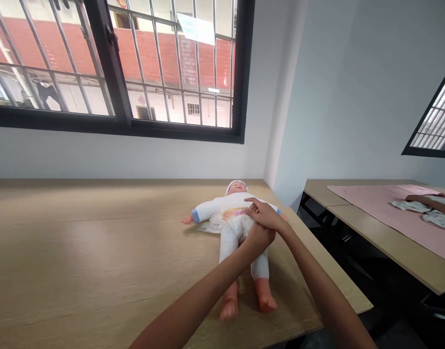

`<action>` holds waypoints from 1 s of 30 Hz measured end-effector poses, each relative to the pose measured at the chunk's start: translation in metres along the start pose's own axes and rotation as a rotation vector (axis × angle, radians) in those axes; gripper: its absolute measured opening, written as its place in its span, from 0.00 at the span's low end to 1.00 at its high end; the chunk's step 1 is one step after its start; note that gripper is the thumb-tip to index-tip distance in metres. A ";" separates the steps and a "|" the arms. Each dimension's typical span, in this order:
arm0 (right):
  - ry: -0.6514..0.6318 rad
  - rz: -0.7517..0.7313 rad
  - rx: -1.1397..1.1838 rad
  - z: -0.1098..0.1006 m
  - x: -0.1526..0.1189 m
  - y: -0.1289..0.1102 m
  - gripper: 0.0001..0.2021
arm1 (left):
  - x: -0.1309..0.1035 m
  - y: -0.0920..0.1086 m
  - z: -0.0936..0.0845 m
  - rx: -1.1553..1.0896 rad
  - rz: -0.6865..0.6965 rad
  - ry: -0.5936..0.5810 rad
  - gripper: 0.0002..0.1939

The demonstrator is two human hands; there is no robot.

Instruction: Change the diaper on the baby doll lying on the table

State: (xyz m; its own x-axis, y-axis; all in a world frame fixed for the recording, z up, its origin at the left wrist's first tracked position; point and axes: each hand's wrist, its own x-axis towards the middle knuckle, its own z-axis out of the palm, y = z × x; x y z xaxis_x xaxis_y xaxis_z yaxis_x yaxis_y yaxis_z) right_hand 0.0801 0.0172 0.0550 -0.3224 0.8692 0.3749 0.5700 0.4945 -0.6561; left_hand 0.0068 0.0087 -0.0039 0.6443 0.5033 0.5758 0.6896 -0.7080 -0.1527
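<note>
A baby doll (237,199) in a white outfit with blue cuffs and a white cap lies on its back on the wooden table (99,252), arms out, bare feet toward me. Around its hips is a white diaper (237,224) with a coloured print at the waist; part of it sticks out at the left. My right hand (266,215) lies over the diaper's right side, fingers stretched toward the doll's belly. Beneath it, my left hand (259,238) rests at the same hip, its wrist crossing the doll's legs. The left fingers are mostly hidden by my right hand.
A barred window (178,68) is in the wall behind the table. Across a gap on the right, another table (382,232) bears a pink cloth (367,198). There another person's arm (431,204) reaches over white patterned fabric (440,219). The table's right edge is close to the doll.
</note>
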 end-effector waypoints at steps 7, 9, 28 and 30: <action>0.651 0.209 0.718 -0.005 0.002 0.079 0.16 | -0.016 -0.004 -0.020 0.199 -0.103 -0.068 0.27; 0.721 0.256 0.733 -0.003 -0.002 0.096 0.15 | -0.016 -0.004 -0.024 0.192 -0.189 -0.102 0.32; 0.755 0.363 0.445 0.034 -0.018 0.123 0.11 | -0.015 -0.001 -0.031 0.220 -0.204 -0.133 0.24; 0.758 0.367 0.453 0.034 -0.019 0.123 0.11 | -0.016 -0.001 -0.030 0.212 -0.202 -0.132 0.24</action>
State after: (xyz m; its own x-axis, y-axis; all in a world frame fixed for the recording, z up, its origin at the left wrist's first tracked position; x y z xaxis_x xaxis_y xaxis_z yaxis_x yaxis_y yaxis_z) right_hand 0.1307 0.0617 -0.0547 0.4840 0.8161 0.3156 0.1405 0.2835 -0.9486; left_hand -0.0141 -0.0135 0.0111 0.5149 0.6931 0.5044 0.8526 -0.4751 -0.2175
